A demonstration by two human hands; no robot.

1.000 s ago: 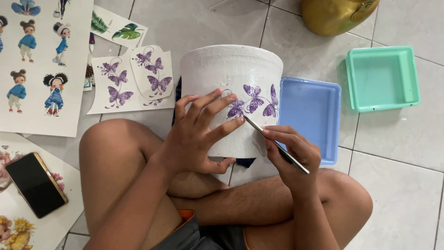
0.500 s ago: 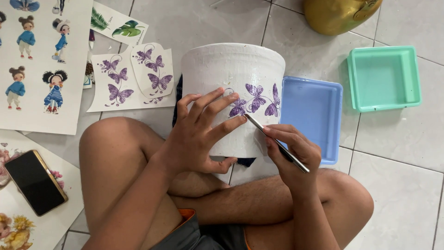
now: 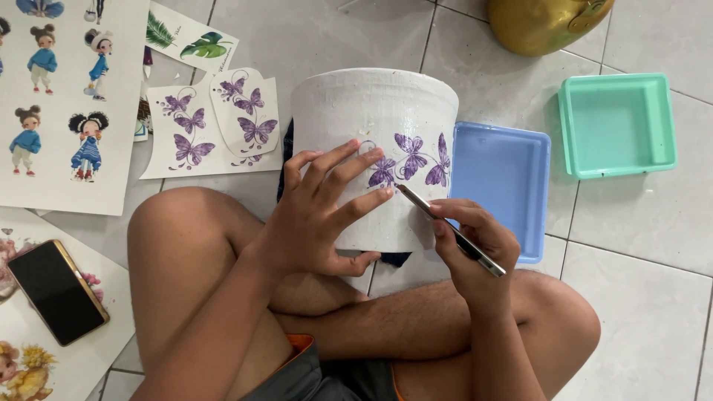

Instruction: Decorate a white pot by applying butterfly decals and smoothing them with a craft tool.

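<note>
A white round pot (image 3: 371, 111) lies on its side against my crossed legs, with a purple butterfly decal (image 3: 413, 160) on its wall. My left hand (image 3: 319, 215) is spread flat on the pot, fingertips touching the decal's left edge. My right hand (image 3: 471, 249) grips a thin metal tool (image 3: 449, 229) like a pen. Its tip touches the pot just below the butterflies.
A blue shallow tray (image 3: 505, 186) lies right of the pot, a green square tray (image 3: 616, 126) beyond it, a gold vessel (image 3: 546, 22) at the top. Butterfly sticker sheets (image 3: 215, 122), a doll sticker sheet (image 3: 67, 96) and a dark phone (image 3: 58, 291) lie on the left floor tiles.
The pot has turned a little, bringing the butterfly decal more into view. Both hands keep their hold; the tool tip stays just below the decal.
</note>
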